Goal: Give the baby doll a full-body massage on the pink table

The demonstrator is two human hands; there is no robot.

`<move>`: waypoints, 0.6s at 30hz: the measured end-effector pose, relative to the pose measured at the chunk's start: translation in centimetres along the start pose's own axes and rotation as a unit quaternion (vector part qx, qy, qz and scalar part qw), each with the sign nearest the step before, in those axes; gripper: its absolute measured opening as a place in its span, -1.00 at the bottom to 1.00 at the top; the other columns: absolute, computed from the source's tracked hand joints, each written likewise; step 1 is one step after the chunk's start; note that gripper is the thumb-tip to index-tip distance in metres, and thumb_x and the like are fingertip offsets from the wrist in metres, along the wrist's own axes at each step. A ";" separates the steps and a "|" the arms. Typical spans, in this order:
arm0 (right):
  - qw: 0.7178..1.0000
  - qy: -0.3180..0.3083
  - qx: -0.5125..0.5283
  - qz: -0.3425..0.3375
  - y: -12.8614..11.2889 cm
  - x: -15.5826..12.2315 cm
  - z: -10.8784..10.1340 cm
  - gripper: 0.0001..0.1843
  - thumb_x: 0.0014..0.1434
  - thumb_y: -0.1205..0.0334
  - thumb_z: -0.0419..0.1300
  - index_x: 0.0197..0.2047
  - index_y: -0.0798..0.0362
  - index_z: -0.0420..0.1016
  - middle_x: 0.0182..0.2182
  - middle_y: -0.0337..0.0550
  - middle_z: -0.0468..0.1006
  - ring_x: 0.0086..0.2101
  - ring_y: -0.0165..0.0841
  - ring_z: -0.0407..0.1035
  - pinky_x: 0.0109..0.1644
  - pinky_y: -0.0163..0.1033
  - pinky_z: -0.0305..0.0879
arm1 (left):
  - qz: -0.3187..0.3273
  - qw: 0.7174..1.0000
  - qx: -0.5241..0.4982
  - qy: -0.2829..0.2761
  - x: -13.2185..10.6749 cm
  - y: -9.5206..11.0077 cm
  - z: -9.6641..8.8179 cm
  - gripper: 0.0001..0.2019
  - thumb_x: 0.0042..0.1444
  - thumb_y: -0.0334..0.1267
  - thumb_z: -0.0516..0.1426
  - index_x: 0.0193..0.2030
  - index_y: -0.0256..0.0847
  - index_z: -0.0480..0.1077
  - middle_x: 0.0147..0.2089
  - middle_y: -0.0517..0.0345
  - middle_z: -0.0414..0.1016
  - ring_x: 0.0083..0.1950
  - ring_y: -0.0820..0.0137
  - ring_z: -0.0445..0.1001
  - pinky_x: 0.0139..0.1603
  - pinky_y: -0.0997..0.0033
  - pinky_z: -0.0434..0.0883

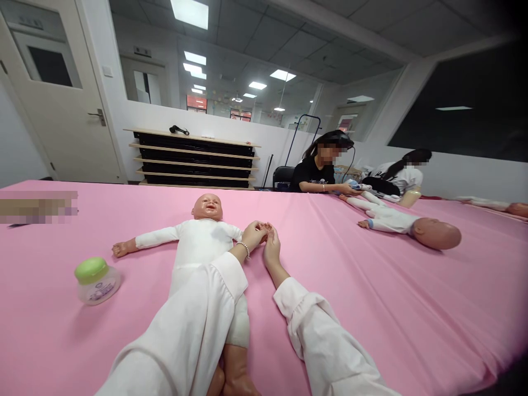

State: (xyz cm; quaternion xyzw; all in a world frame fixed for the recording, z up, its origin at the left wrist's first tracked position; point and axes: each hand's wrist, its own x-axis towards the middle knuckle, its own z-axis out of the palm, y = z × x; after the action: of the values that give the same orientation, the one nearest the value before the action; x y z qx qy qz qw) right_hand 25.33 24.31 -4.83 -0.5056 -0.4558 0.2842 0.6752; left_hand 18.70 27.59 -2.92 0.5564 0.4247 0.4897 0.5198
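A baby doll (198, 242) in a white cloth body lies on its back on the pink tablecloth, its head towards the far side. My left hand (253, 235) reaches across its body, fingers closed around the end of the doll's outstretched arm on the right. From the other side, my right hand (272, 246) closes on the same spot, fingertips meeting those of the left. Between them, the doll's hand is mostly hidden. My left sleeve covers part of the doll's trunk and legs. A cream jar (97, 281) with a green lid stands left of the doll.
A second baby doll (396, 220) lies at the right on the pink tablecloth (363, 297). Behind it sits a person in black (317, 170) handling cloth, with another person in white (396, 176) alongside. A blurred object (37, 206) is at the far left. Stacked boards (193, 159) stand by the wall.
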 end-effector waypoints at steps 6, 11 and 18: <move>1.000 -0.017 0.025 -0.004 -0.2 -0.3 0.3 -0.41 0.13 -0.05 -0.03 0.15 0.09 0.17 0.06 -0.07 0.33 0.02 -0.46 0.27 0.11 -0.33 0.18 | 0.006 1.000 0.029 0.011 0.6 -0.1 -0.3 -0.77 -0.01 -0.13 0.13 -0.32 -0.27 0.33 -0.37 0.18 0.42 -0.36 0.62 0.36 -0.24 0.61 0.35; 0.998 -0.007 0.065 0.011 0.0 0.1 0.3 -0.47 0.11 -0.09 -0.03 0.00 0.13 0.27 0.00 -0.04 0.38 -0.05 -0.45 0.32 0.06 -0.31 0.23 | 0.002 0.999 0.037 -0.001 0.6 -0.7 -0.2 -0.76 -0.04 -0.16 0.17 -0.27 -0.25 0.34 -0.37 0.20 0.42 -0.35 0.62 0.36 -0.23 0.60 0.36; 0.993 -0.002 0.106 0.058 0.4 0.4 0.2 -0.33 0.08 -0.02 0.01 0.22 0.07 0.04 0.05 -0.08 0.33 -0.01 -0.46 0.30 0.09 -0.29 0.22 | 0.005 0.999 0.033 -0.011 0.3 -0.8 0.1 -0.72 -0.07 -0.23 0.20 -0.20 -0.25 0.32 -0.29 0.18 0.44 -0.33 0.63 0.37 -0.25 0.62 0.37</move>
State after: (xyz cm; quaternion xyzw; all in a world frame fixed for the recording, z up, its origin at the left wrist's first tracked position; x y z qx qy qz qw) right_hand 25.28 24.84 -5.05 -0.4560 -0.3944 0.3706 0.7065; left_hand 18.90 27.94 -3.73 0.5806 0.4322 0.4722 0.5032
